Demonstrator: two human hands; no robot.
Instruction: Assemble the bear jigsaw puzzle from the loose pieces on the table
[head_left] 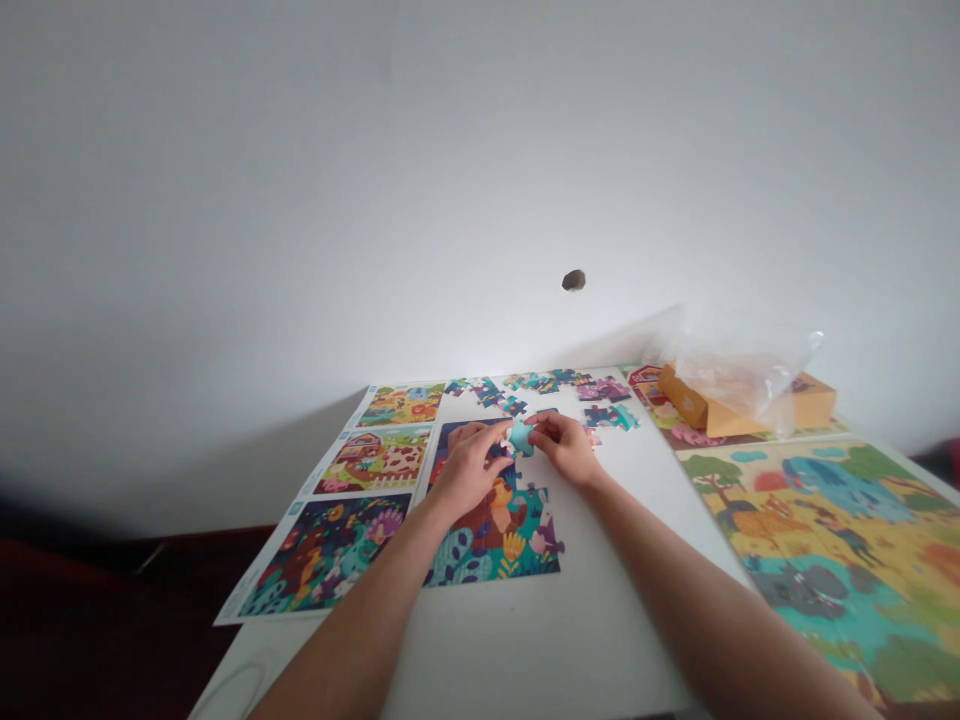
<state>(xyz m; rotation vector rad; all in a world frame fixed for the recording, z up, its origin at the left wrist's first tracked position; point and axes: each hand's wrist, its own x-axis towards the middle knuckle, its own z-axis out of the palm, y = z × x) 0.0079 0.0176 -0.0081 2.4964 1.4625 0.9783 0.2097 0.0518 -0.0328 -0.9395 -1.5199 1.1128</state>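
Observation:
A teal jigsaw puzzle piece (pixel 523 437) is held between my two hands, just above the top right of a partly joined jigsaw puzzle (pixel 495 530). My left hand (pixel 474 460) has its fingertips on the piece's left edge, thumb and index finger curved around it. From the other side my right hand (pixel 564 447) pinches the piece between thumb and fingers. The joined part shows a brown bear, flowers and leaves on a dark ground. Its upper area is partly covered by my left hand.
Loose puzzle pieces (pixel 555 381) lie along the table's back edge by the wall. A printed picture sheet (pixel 326 550) is at the left. On the right are a finished-looking animal puzzle (pixel 832 540) and a yellow box (pixel 806 405) with a clear plastic bag (pixel 750 365) on it.

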